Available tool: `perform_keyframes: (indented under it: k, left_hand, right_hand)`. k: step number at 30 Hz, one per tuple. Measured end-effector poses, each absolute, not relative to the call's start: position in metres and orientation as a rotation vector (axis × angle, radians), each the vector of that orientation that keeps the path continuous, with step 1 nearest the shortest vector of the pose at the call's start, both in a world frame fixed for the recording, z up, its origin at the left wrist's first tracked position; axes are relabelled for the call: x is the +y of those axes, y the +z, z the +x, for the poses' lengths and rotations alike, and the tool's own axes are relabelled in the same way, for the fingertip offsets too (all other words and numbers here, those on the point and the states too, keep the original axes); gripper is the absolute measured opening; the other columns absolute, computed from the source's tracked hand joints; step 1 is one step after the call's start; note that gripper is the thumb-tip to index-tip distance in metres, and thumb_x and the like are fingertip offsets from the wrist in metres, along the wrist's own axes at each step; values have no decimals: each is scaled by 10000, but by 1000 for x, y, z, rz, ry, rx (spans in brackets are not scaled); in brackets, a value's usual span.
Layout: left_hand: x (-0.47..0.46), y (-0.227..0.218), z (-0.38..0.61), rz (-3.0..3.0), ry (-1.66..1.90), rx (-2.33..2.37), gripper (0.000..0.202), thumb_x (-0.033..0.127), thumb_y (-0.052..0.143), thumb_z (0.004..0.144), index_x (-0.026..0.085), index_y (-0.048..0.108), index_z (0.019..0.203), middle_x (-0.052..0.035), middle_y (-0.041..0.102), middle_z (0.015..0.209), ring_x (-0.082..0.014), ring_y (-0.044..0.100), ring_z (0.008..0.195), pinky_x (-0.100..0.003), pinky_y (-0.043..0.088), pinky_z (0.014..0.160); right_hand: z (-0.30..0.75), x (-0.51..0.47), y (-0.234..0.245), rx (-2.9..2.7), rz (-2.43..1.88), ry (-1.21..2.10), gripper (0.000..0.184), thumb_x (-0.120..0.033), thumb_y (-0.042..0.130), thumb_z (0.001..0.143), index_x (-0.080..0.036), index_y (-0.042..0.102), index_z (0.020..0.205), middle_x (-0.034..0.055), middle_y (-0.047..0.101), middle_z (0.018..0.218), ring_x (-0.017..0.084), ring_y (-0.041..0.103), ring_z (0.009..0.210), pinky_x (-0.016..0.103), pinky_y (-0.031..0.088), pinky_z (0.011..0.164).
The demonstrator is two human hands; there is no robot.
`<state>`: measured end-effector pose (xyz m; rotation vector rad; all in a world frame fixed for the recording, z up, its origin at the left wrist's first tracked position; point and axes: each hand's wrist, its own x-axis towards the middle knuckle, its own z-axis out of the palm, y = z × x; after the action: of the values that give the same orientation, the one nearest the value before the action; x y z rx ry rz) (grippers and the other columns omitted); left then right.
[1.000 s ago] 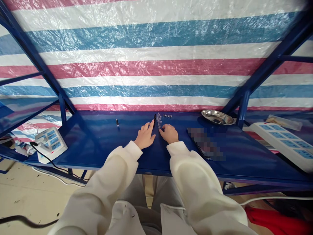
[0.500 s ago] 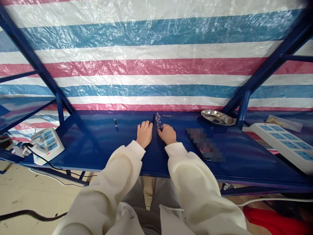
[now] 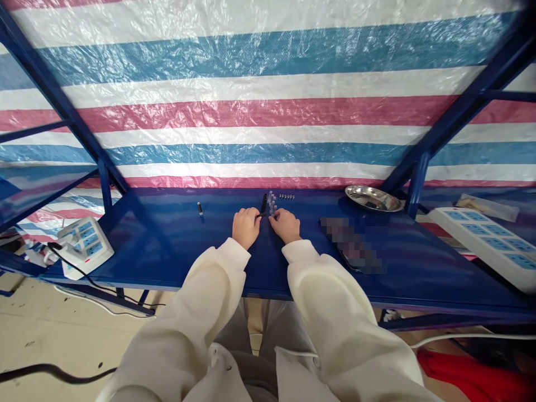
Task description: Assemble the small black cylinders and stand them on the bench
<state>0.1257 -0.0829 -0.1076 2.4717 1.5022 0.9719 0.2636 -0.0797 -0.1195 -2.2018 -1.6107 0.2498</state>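
My left hand (image 3: 246,228) is closed on the blue tabletop, its fingertips pinching a small dark piece (image 3: 262,215) at the near end of a row of small black pieces (image 3: 264,202). To the right of that row stand several small clear plastic tubes (image 3: 272,200). My right hand (image 3: 286,225) rests just on the near side of them, thumb and fingers drawn together; whatever is between its fingertips is too small to make out. Behind it, a short row of small shiny metal parts (image 3: 287,197) lies on the table.
A small black-and-white cylinder (image 3: 200,209) stands off to the left. On the right are a dark phone (image 3: 349,245), partly pixelated, and a round metal dish (image 3: 372,199). White power strips (image 3: 86,245) sit at both sides. Blue frame bars and a striped sheet close off the back.
My left hand's fingers have drawn in and now pinch a small dark piece. The right hand has shifted slightly, its fingers closer together by the clear tubes. The view has moved a little.
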Motion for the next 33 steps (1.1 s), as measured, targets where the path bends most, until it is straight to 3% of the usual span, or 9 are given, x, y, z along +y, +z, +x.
perform_keyframes:
  k: [6,23,33]
  left_hand:
    - [-84,-105,121,2354,1154,1434,54,180,509,840,190,556,862,-45,647,892,-203,552,862,-350,422,797]
    - [-85,-103,120,2395,1259,1282,245,267,412,908,198,604,1043,-58,667,932,-179,581,875,-332,427,820]
    - [-85,-104,119,2483,1111,1265,200,277,447,896,197,629,874,-56,658,896,-183,577,871,-339,432,798]
  right_hand:
    - [264,-83,-117,-1784,-2106,241,138,-258,490,851,-195,599,904,53,674,937,205,593,931,310,345,748]
    - [259,-94,-110,-2021,-2030,74,132,-221,452,849,-167,566,887,76,677,858,195,596,855,291,257,710]
    - [259,-99,-106,-2024,-2003,65,129,-200,444,841,-177,566,876,58,684,827,188,611,828,285,263,690]
